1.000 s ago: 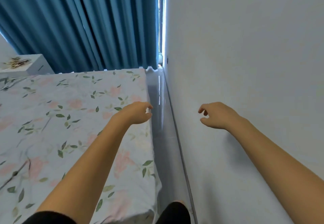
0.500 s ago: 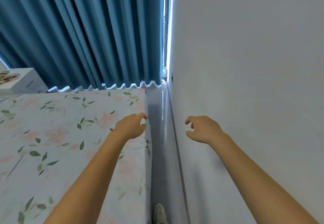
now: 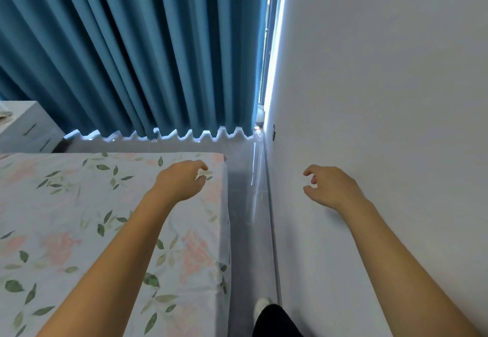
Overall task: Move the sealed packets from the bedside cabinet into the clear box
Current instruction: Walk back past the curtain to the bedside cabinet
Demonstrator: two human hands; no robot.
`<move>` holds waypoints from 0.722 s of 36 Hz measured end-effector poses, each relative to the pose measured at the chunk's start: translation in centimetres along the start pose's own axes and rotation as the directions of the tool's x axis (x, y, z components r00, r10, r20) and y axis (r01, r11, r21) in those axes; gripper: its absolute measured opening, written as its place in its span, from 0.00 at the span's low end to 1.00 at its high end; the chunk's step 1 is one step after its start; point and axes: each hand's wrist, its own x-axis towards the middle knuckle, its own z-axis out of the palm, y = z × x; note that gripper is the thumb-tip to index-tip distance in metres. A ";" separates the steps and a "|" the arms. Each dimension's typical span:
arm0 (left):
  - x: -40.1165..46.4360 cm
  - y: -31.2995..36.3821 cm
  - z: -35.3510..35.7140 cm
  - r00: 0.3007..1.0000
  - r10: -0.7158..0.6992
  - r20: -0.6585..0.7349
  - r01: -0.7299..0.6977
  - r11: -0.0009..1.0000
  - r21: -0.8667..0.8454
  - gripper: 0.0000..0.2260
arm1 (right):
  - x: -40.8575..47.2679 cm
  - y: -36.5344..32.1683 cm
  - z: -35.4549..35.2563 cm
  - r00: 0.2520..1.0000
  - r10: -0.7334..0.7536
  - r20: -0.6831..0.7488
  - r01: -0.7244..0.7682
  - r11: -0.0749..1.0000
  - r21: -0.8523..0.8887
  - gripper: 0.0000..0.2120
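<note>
Head cam: view has slid forward down gap between bed (image 3: pixel 79 231) and wall (image 3: pixel 383 99), curtain (image 3: pixel 132 46) looms closer, so walking toward bedside cabinet (image 3: pixel 29 128) far left. Left hand (image 3: pixel 182 181), right hand (image 3: pixel 330 186) apart, loosely curled, empty. Packets barely visible on cabinet top, well away from both hands. Clear box not visible.

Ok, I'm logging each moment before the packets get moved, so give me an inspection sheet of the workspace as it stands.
Surface: cabinet at far left edge, white, two drawers; only part of its top shows.
Job's things: something lies on the cabinet top, cut off by the frame, too little to identify; no clear box seen.
Clutter: nothing seen.
Hands: left hand over the bed corner, empty, fingers curled; right hand by the wall, empty, fingers curled.
Cables: nothing seen.
Surroundings: blue curtain, narrow floor strip between bed and wall, one foot on it.
</note>
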 end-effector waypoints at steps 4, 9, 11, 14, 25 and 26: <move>8.5 -0.8 -0.3 0.999 -0.030 -0.018 0.030 0.999 -0.022 0.16 | 7.8 0.1 -0.8 0.999 0.010 -0.047 -0.007 0.998 0.060 0.19; 21.4 -0.6 -0.8 1.000 -0.013 0.022 0.013 1.000 -0.015 0.16 | 19.0 0.7 -1.0 0.999 0.027 -0.017 -0.026 0.997 0.075 0.20; 27.1 0.0 -1.8 1.000 -0.003 0.011 0.004 1.000 -0.025 0.16 | 24.3 0.6 -1.6 0.999 0.034 0.015 -0.035 0.995 0.089 0.20; 34.7 0.9 -3.8 1.000 0.023 -0.021 -0.023 1.000 -0.008 0.15 | 31.9 -0.9 -3.6 0.997 0.034 0.071 -0.043 0.991 0.128 0.21; 52.0 -3.7 -9.6 0.998 -0.059 -0.006 0.059 0.998 -0.019 0.15 | 53.0 -7.5 -11.3 0.997 -0.069 0.032 0.067 0.996 0.060 0.19; 53.5 -4.3 -9.9 0.998 -0.069 -0.006 0.068 0.997 -0.023 0.15 | 54.7 -7.8 -11.8 0.996 -0.078 0.031 0.076 0.996 0.049 0.19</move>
